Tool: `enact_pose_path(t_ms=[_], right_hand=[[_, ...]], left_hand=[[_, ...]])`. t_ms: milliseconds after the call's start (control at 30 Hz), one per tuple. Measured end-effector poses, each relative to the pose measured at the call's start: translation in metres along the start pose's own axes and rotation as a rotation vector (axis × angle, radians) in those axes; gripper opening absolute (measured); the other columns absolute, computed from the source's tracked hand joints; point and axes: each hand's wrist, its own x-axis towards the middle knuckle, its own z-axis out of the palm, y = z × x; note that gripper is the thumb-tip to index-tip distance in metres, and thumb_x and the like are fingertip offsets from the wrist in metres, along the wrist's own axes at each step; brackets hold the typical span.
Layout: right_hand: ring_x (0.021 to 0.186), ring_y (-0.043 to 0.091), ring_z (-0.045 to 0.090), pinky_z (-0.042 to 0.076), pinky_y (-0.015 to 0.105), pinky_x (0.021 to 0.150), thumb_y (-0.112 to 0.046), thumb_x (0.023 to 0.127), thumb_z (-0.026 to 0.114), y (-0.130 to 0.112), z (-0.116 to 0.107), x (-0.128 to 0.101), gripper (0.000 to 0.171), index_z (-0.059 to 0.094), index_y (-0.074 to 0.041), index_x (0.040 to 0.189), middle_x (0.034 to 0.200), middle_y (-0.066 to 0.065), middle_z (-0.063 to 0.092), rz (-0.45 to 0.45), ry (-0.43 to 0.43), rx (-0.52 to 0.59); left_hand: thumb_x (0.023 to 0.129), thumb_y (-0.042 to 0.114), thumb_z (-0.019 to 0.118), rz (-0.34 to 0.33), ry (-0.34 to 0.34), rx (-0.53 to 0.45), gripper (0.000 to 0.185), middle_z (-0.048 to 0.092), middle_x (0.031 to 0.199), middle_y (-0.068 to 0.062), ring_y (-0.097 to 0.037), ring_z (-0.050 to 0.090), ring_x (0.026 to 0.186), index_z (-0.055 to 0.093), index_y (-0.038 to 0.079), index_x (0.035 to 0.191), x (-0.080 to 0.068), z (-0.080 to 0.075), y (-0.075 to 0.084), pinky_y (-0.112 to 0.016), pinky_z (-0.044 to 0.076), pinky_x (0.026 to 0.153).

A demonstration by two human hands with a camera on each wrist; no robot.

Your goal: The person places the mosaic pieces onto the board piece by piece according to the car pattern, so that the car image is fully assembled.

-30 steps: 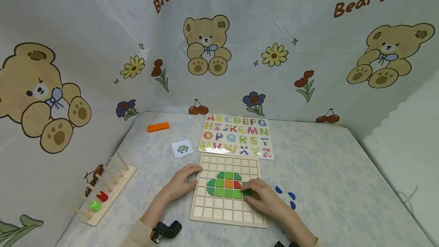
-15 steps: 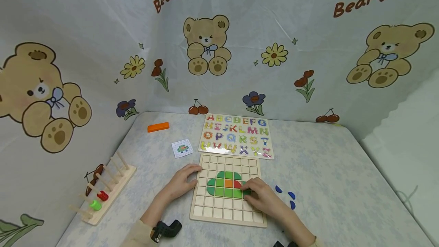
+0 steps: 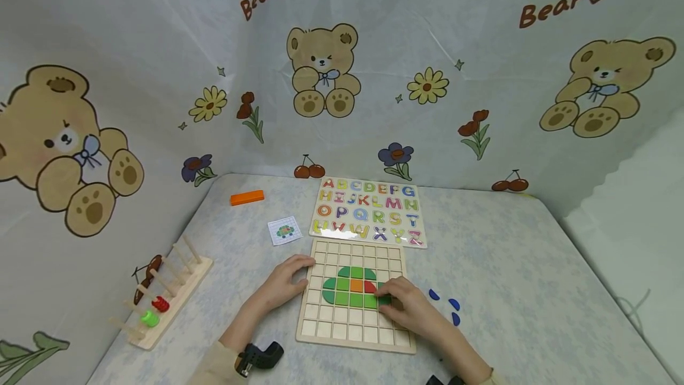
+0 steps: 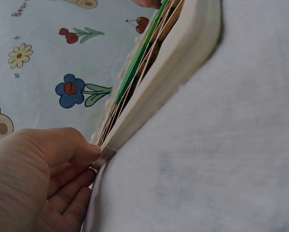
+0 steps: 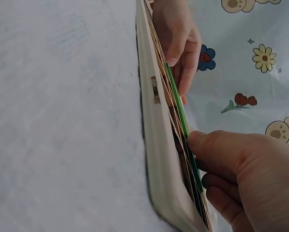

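A wooden grid board lies on the bench near the person, with green, orange and red tiles forming a rounded shape at its middle. The right hand rests on the board's right part, fingertips curled on a green tile at the shape's right end. The left hand lies with relaxed fingers against the board's left edge, holding nothing.

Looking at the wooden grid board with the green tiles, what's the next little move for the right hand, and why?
Probably press the green tile flat into its cell. The right hand has fingertips on it at the pattern's right end, while the left hand rests on the left edge of the grid board. Three blue pieces lie beside it.
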Motion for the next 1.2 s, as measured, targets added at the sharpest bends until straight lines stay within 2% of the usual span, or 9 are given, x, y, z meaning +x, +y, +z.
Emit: enact_pose_path(t_ms=[133, 433, 600, 700, 833, 933, 1067, 1200], right_hand=[[0.090, 0.012, 0.053, 0.049, 0.025, 0.072, -0.008, 0.082, 0.073, -0.001, 0.002, 0.001, 0.021, 0.067, -0.012, 0.101, 0.101, -0.003, 0.062, 0.025, -0.004, -0.020], [0.092, 0.012, 0.054, 0.050, 0.029, 0.076, -0.007, 0.079, 0.075, 0.000, 0.003, 0.001, 0.022, 0.067, -0.011, 0.099, 0.099, -0.003, 0.063, 0.019, 0.001, -0.054], [0.095, 0.013, 0.056, 0.052, 0.030, 0.078, -0.008, 0.082, 0.073, -0.005, -0.003, 0.001, 0.022, 0.067, -0.011, 0.103, 0.103, -0.002, 0.063, 0.073, 0.002, 0.048], [0.098, 0.014, 0.058, 0.053, 0.034, 0.079, -0.008, 0.082, 0.073, -0.008, -0.015, 0.001, 0.023, 0.068, -0.011, 0.104, 0.104, -0.004, 0.063, 0.127, 0.059, 0.076], [0.094, 0.012, 0.058, 0.053, 0.036, 0.077, -0.005, 0.079, 0.075, -0.005, -0.033, -0.005, 0.023, 0.069, -0.010, 0.101, 0.100, -0.008, 0.064, 0.211, 0.160, -0.043], [0.089, 0.010, 0.057, 0.053, 0.036, 0.073, -0.004, 0.078, 0.075, 0.002, -0.045, -0.016, 0.023, 0.069, -0.009, 0.099, 0.097, -0.009, 0.064, 0.281, 0.196, -0.134], [0.088, 0.013, 0.057, 0.053, 0.035, 0.073, -0.001, 0.077, 0.075, 0.010, -0.058, -0.031, 0.024, 0.069, -0.009, 0.099, 0.095, -0.006, 0.065, 0.354, 0.203, -0.210], [0.086, 0.018, 0.059, 0.054, 0.033, 0.071, 0.001, 0.076, 0.075, 0.017, -0.064, -0.042, 0.024, 0.069, -0.007, 0.099, 0.092, -0.002, 0.064, 0.435, 0.169, -0.232]], left_hand=[[0.087, 0.003, 0.062, -0.004, -0.001, -0.008, 0.042, 0.052, 0.128, -0.002, -0.023, 0.043, 0.126, 0.056, 0.004, 0.129, -0.001, 0.000, 0.001, -0.044, 0.035, 0.104], [0.087, 0.004, 0.062, 0.006, 0.000, -0.001, 0.042, 0.052, 0.128, -0.002, -0.023, 0.043, 0.126, 0.056, 0.004, 0.129, 0.000, 0.000, 0.000, -0.044, 0.035, 0.104], [0.087, 0.004, 0.062, 0.006, -0.001, -0.001, 0.042, 0.052, 0.128, -0.003, -0.024, 0.043, 0.125, 0.057, 0.004, 0.128, -0.001, 0.000, 0.001, -0.045, 0.036, 0.103], [0.087, 0.003, 0.062, -0.001, 0.003, -0.001, 0.042, 0.052, 0.128, -0.003, -0.024, 0.043, 0.125, 0.057, 0.004, 0.129, -0.001, 0.000, 0.001, -0.045, 0.036, 0.103], [0.087, 0.003, 0.062, -0.002, 0.006, -0.004, 0.042, 0.052, 0.128, -0.003, -0.024, 0.044, 0.125, 0.057, 0.004, 0.128, -0.001, 0.000, 0.002, -0.045, 0.036, 0.104], [0.087, 0.003, 0.062, 0.004, 0.002, -0.006, 0.042, 0.052, 0.129, -0.003, -0.024, 0.044, 0.125, 0.057, 0.004, 0.128, -0.001, 0.000, 0.001, -0.045, 0.036, 0.103], [0.087, 0.004, 0.062, 0.008, 0.005, 0.005, 0.041, 0.052, 0.128, -0.002, -0.023, 0.044, 0.125, 0.057, 0.005, 0.128, 0.000, 0.000, -0.002, -0.044, 0.036, 0.103], [0.087, 0.004, 0.063, 0.014, 0.010, 0.006, 0.041, 0.052, 0.128, -0.001, -0.022, 0.044, 0.125, 0.058, 0.006, 0.128, 0.001, 0.001, -0.003, -0.044, 0.036, 0.104]])
